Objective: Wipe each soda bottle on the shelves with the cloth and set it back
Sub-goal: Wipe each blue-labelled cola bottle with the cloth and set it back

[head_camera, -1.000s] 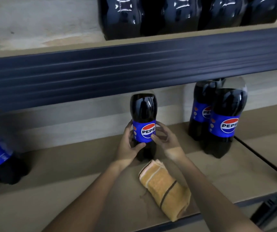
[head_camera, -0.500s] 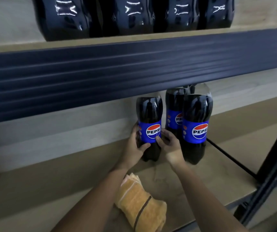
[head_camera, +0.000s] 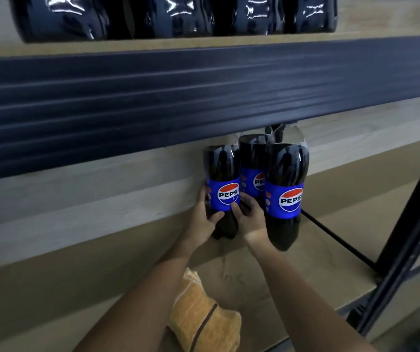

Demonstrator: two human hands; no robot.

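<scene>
A dark Pepsi bottle (head_camera: 222, 174) with a blue label stands upright on the lower shelf board (head_camera: 330, 245), pressed against two more Pepsi bottles (head_camera: 286, 189) on its right. My left hand (head_camera: 203, 219) grips its lower left side, thumb across the front. My right hand (head_camera: 250, 219) grips its lower right side, wedged between it and the neighbouring bottle. A folded orange cloth (head_camera: 203, 318) with a dark stripe lies on the shelf near the front edge, under my left forearm, untouched.
A dark blue shelf beam (head_camera: 203, 97) hangs low over the bottles and hides their caps. Several dark bottles (head_camera: 173, 16) stand on the upper shelf. A black upright post (head_camera: 412, 224) bounds the shelf at the right.
Both hands have slid the held bottle rightward along the shelf until it sits against the two other bottles. The cloth has stayed where it lay.
</scene>
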